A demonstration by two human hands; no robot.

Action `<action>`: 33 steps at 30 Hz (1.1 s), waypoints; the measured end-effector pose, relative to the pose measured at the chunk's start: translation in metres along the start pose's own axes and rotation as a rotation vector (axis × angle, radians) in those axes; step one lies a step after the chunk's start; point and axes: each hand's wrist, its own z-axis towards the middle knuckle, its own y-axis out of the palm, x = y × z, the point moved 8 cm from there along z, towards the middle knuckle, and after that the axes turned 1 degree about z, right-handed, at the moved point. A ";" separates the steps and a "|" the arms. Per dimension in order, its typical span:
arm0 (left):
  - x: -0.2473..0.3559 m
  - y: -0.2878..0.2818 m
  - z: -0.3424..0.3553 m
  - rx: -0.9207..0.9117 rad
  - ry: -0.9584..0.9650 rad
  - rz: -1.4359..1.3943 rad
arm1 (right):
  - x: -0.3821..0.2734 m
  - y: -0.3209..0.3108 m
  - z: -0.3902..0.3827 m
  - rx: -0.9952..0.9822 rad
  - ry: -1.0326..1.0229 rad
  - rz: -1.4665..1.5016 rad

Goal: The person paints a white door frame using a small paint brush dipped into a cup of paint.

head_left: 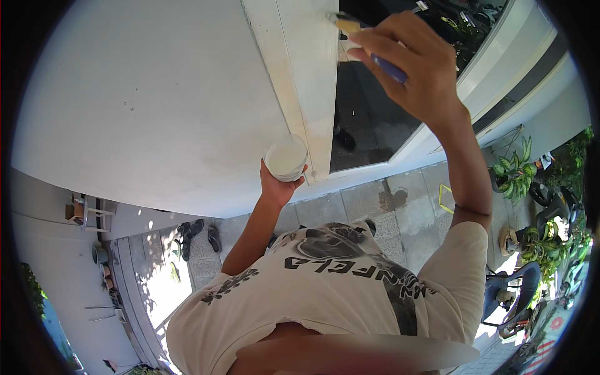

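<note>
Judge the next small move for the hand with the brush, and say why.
Probably draw the paintbrush down along the white door frame. The right hand already has the bristles at the frame's upper edge, and the left hand holds the cup of white paint just below for reloading.

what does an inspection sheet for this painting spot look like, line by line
surface: white wall and pale door-frame board, board looks unevenly coated
job's things: paintbrush with blue handle, bristles at the board's top; round cup of pale paint
clutter: sandals on the paving below
grippers: right hand grips the paintbrush; left hand holds the cup from beneath
cables: nothing seen
surroundings: grey paving tiles, potted plants, dark chair, glass door pane
</note>
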 end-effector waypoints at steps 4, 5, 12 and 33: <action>0.000 0.001 0.003 0.006 0.004 0.000 | -0.002 -0.026 0.023 0.219 -0.117 -0.170; 0.001 0.001 0.002 0.021 0.007 0.009 | -0.009 -0.022 0.018 0.178 -0.229 -0.206; 0.003 -0.007 0.000 0.013 0.004 -0.035 | -0.065 0.074 -0.101 -0.150 0.044 0.016; 0.005 -0.019 0.007 -0.022 -0.009 -0.042 | -0.068 0.080 -0.089 -0.124 -0.044 -0.028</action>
